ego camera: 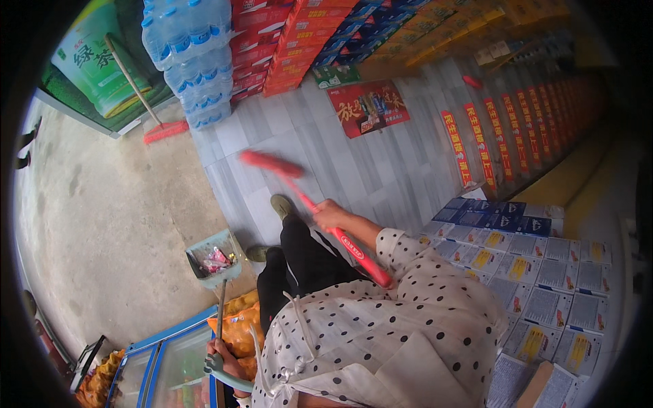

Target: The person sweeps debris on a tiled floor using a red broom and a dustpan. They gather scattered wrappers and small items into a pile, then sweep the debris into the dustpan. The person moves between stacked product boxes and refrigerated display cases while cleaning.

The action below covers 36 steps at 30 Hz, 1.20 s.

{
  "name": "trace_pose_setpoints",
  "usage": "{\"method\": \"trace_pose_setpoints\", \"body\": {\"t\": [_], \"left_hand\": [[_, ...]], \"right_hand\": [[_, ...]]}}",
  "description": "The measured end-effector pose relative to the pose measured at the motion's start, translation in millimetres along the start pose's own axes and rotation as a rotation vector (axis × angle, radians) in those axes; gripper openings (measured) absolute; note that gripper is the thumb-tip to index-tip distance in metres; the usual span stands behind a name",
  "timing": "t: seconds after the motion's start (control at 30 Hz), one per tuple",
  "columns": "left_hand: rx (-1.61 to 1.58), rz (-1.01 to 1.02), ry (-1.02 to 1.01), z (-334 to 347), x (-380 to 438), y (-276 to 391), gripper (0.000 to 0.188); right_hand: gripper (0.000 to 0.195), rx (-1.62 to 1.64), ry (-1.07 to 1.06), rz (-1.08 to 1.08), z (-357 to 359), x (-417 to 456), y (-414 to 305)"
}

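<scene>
My right hand (329, 214) grips the handle of a red broom (352, 250) partway along it. The broom's bristle head (271, 163) is blurred, over the grey striped floor tiles (275, 122) ahead of my shoes. Down at my left side, my left hand (229, 359) is closed around the long handle of a pale blue-green dustpan (224, 276). Its pan lies near the border between the tiles and the bare concrete, just left of my feet. Crumpled wrappers and other litter (217, 260) rest inside it.
Stacked packs of bottled water (199, 66) and red cartons (283, 46) line the far side. A second red broom (166, 131) leans against a green poster. Stairs with red strips (474, 143) rise on the right, above stacked boxes (530, 275). A glass-topped freezer (176, 367) and orange net sacks (242, 326) stand lower left.
</scene>
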<state>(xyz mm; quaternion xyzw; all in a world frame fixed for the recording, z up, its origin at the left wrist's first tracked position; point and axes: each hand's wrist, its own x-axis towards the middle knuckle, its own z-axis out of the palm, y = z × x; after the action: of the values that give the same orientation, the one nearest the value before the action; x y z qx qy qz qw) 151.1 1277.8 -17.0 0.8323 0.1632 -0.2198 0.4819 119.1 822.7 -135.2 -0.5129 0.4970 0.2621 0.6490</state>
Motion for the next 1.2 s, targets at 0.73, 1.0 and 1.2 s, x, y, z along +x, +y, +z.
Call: {"method": "trace_pose_setpoints", "body": {"t": [0.73,1.0,1.2], "left_hand": [[-0.368,-0.057,0.433,72.7,-25.0,71.8,0.014],[-0.362,0.030,0.519,180.9,-16.3,85.0,0.020],[0.006,0.207,0.465,248.4,-8.2,86.1,0.022]], "right_hand": [[0.008,0.914,-0.553,0.257,-18.8,86.1,-32.7],[0.014,0.236,0.195,-0.183,-317.6,-9.3,8.4],[0.010,0.254,0.682,-0.234,-516.4,66.5,80.2]]}}
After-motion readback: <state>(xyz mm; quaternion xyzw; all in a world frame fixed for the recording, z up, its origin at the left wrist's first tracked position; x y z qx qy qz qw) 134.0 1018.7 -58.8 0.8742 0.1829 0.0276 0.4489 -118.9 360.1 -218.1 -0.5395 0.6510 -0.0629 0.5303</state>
